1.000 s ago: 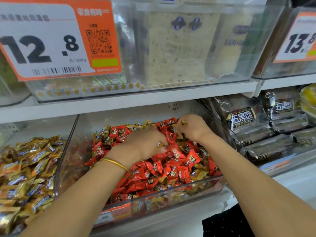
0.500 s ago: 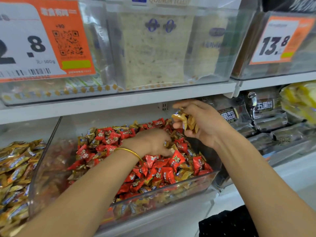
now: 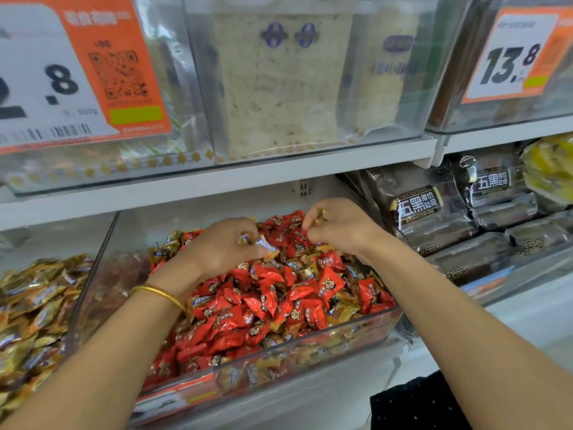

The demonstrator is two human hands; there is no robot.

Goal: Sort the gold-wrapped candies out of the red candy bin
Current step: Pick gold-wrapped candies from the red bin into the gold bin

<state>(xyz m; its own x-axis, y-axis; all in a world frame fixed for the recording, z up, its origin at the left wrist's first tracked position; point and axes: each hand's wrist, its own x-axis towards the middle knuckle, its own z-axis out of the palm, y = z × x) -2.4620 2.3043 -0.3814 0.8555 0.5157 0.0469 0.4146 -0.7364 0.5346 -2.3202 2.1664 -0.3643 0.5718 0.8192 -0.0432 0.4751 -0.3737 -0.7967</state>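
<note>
Head camera looks down on both hands over the clear red candy bin [image 3: 310,341], where gold-wrapped candies [image 3: 341,313] lie scattered among and under the red candies [image 3: 330,283]. The left hand [image 3: 223,248] curls its fingers round a few gold ones. The right hand [image 3: 342,228] pinches another between thumb and fingertips, near the back. They look small, light and crinkly, probably slick, so a pinch across the body or on a wrapper end should serve. A bin of gold candies [image 3: 37,305] stands just left.
</note>
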